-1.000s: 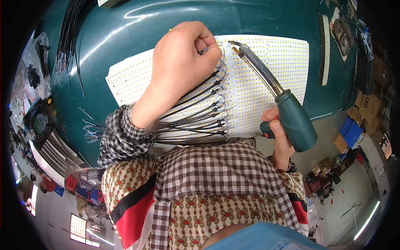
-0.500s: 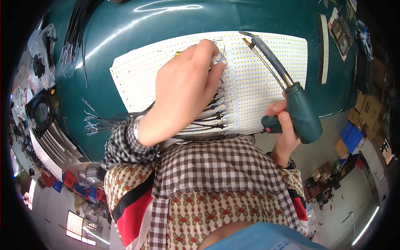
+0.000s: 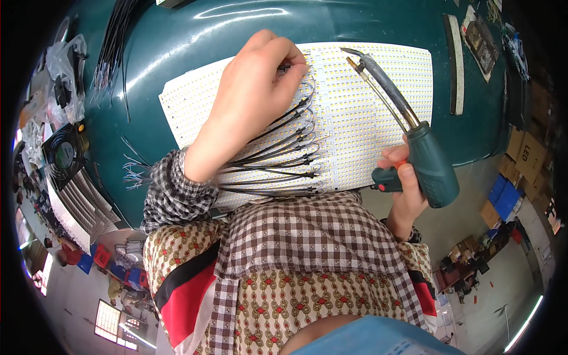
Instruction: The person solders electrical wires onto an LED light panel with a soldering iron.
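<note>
Across the table lies a white LED panel (image 3: 384, 89) dotted with rows of small yellow chips. Black cables (image 3: 278, 148) with thin wire ends run side by side over its left half, their ends at a pale seam near the middle. Above the panel's far edge area, my left hand (image 3: 251, 89) is closed in a pinch around a black cable end, mostly hidden by the fingers. At the right, my right hand (image 3: 407, 188) grips a dark green soldering gun (image 3: 435, 165) by its handle. Its bent tip points up and left over the panel, apart from the wires.
A bundle of black cables (image 3: 112, 50) lies at the far left of the green table (image 3: 189, 35). Nearer stand a black fan (image 3: 62, 155) and stacked white strips (image 3: 83, 204). At the right are a long bar (image 3: 454, 65) and a dark block on a pale sheet (image 3: 480, 44).
My left hand has moved up and slightly left, its thumb and fingers closing together. More cables now show below it. My right hand and the soldering gun stay nearly still.
</note>
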The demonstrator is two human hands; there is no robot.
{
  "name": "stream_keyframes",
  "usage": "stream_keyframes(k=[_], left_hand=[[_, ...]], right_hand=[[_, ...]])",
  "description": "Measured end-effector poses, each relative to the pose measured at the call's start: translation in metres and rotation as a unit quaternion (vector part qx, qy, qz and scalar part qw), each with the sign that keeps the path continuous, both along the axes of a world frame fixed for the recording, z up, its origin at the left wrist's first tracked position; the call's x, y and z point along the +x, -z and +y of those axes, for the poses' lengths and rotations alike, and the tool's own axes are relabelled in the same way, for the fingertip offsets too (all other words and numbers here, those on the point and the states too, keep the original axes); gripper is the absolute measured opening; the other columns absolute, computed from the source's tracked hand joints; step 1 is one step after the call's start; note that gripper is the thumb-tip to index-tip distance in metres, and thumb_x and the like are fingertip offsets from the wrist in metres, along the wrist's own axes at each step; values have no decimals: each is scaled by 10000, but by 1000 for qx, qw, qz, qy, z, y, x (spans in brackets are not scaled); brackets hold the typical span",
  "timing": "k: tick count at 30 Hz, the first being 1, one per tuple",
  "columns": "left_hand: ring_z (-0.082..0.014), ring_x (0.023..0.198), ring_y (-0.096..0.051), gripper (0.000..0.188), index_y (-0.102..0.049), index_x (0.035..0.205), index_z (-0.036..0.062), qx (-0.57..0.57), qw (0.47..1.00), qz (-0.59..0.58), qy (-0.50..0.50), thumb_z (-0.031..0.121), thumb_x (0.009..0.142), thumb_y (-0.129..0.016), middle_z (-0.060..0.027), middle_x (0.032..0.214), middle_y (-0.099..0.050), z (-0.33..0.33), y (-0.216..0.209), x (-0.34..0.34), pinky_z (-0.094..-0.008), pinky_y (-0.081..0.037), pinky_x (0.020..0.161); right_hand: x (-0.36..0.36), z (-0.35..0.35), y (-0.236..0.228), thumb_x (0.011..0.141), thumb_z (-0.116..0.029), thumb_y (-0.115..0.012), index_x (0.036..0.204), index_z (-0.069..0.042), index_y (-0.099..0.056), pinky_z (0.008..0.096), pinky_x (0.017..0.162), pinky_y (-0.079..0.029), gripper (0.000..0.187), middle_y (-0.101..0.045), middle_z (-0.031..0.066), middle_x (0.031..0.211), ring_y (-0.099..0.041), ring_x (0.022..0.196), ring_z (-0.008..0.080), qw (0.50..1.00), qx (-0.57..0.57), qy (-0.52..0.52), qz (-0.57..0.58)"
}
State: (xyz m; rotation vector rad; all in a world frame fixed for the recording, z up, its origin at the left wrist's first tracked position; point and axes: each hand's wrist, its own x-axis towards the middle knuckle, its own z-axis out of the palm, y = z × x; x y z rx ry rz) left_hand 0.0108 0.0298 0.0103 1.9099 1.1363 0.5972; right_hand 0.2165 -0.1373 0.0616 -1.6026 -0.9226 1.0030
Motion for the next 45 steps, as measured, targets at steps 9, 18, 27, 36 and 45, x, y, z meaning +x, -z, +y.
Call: stream_keyframes(k=[9,18,27,36,45], left_hand=[[-141,685,-573,97,-645,841,-12,2,1000,-3,-16,56,792,-693,-65,806,-572,6,9,5,-245,-470,637],[-140,706,-596,84,-648,816,7,-39,999,11,-12,66,776,-692,-50,800,-585,10,6,6,-259,-478,651],[-239,623,-584,88,-616,729,65,13,998,-18,-52,99,718,-696,-63,754,-574,2,13,10,-356,-470,575],[-258,645,-584,107,-602,713,74,52,997,-17,-60,89,704,-708,-60,747,-557,-4,17,12,-374,-475,582],[-271,646,-578,123,-590,711,72,82,994,-23,-69,77,687,-710,-62,745,-553,-8,20,14,-377,-471,579]], right_hand=[[-1,-2,-1,885,-184,-615,1219,123,-508,355,692,-565,466,-643,162,983,-677,814,274,999,-32,9,-1],[-6,-4,0,886,-179,-621,1236,111,-507,331,677,-570,469,-640,150,1011,-677,861,281,999,-37,-2,-1],[-8,-9,0,870,-169,-647,1046,57,-611,346,696,-561,288,-639,151,935,-653,833,238,997,-64,-23,-25],[-9,-12,3,863,-108,-646,959,59,-627,367,768,-524,193,-637,145,885,-632,804,227,995,-97,-13,-22],[-9,-10,3,853,-87,-645,930,60,-631,357,743,-516,167,-634,142,869,-625,787,222,994,-100,-25,-39]])
